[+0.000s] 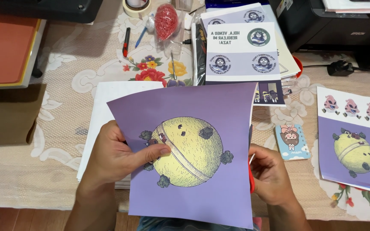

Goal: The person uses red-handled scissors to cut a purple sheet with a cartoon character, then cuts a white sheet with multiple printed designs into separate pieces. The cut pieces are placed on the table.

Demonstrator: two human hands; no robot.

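Your left hand (120, 156) pinches the purple printed sheet (193, 149), thumb across its yellow globe, at centre frame. Your right hand (270, 173) is closed on red-handled scissors (251, 175) at the sheet's 3 o'clock edge. A stack of lilac-and-white label sheets (240, 51) lies at 12 o'clock; a small blue card (292, 142) lies beyond the scissors at 3 o'clock.

The purple sheet (202, 128) I hold is smooth matt paper, its yellow globe printed in fine speckle. Under it lies a plain white paper stack (108, 102). The tablecloth (65, 85) is cream lace cloth, rough and open-woven, with flowers showing through. The scissors handle (251, 177) on the right looks like glossy red plastic. Far right, the printer (335, 21) is black plastic with a dull sheen. Far off, a red net bag (166, 20) looks coarse.
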